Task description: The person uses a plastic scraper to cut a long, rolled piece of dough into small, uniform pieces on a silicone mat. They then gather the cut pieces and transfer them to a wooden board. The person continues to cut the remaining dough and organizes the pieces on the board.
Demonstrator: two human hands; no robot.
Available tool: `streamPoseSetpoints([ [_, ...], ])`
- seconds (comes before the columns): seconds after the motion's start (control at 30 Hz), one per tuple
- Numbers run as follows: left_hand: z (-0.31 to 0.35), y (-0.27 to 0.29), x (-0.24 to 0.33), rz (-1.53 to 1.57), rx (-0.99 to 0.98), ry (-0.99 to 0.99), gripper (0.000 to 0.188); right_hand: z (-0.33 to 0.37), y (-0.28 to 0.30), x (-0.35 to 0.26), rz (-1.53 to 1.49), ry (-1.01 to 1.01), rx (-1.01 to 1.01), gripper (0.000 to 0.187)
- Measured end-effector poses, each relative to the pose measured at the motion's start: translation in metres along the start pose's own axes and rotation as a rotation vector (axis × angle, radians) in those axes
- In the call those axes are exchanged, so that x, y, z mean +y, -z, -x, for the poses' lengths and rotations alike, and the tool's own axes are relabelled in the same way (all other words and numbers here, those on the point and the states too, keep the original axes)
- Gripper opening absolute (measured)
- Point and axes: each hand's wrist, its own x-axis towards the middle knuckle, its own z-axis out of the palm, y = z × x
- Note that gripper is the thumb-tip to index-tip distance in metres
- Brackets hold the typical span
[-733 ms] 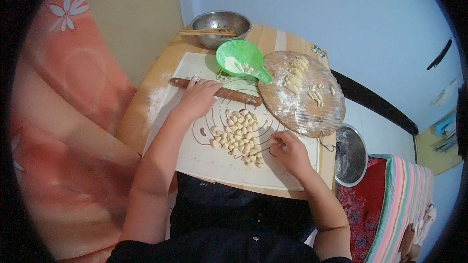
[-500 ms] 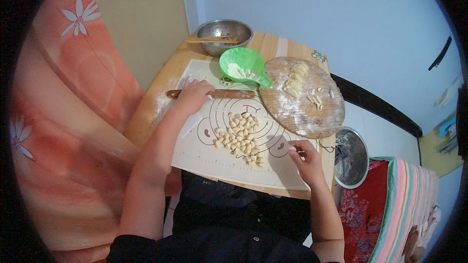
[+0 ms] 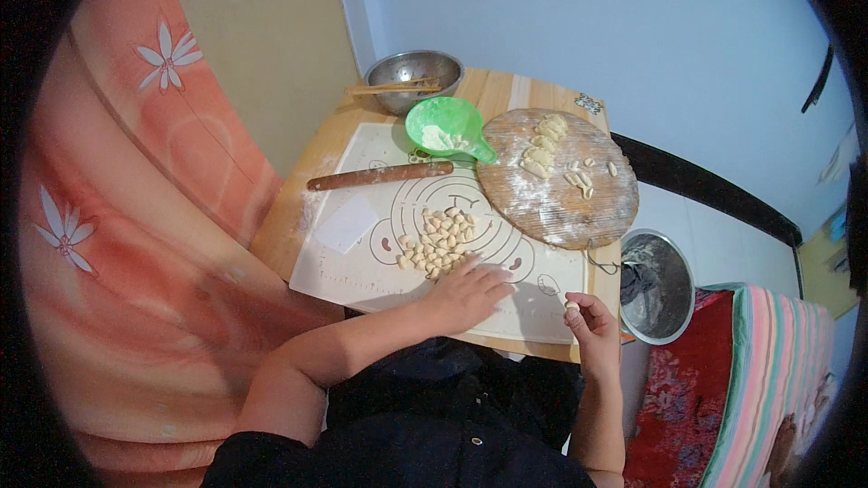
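Small pale dough pieces [image 3: 438, 239] lie in a pile on a printed cream mat [image 3: 362, 282]. My left hand [image 3: 463, 296] is at the pile's near edge, fingers stretched out and a little blurred; it seems to hold nothing. Further right, over the mat's corner, my right hand [image 3: 592, 325] pinches a small dough piece [image 3: 571, 305] between thumb and fingers. A wooden rolling pin [image 3: 380, 175] lies across the mat's far side, touched by neither hand. Near its left end rests a flat white scraper [image 3: 346, 224].
Behind the mat stands a green scoop-shaped bowl [image 3: 444, 124] with flour. Beyond it, chopsticks lie across a steel bowl [image 3: 415, 70]. A round floured board [image 3: 551, 208] carries shaped dough. Another steel bowl [image 3: 671, 325] sits past the table's right edge. An orange curtain [image 3: 181, 244] hangs at left.
My left hand has left the rolling pin and come down to the pile's near edge. The pin now lies tilted. My right hand has moved slightly nearer and right, pinching a dough piece.
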Motion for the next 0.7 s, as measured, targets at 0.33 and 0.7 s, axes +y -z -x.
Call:
streamPoseSetpoints([
  [0.33,-0.01,0.027,-0.069,-0.273,0.118,0.23,0.037,0.017,0.023,0.008,-0.086,0.023,0.062,0.023],
  [0.7,-0.112,0.003,-0.003,0.133,0.153,0.298,0.05,-0.072,0.079,0.015,-0.124,0.054,0.295,0.028],
])
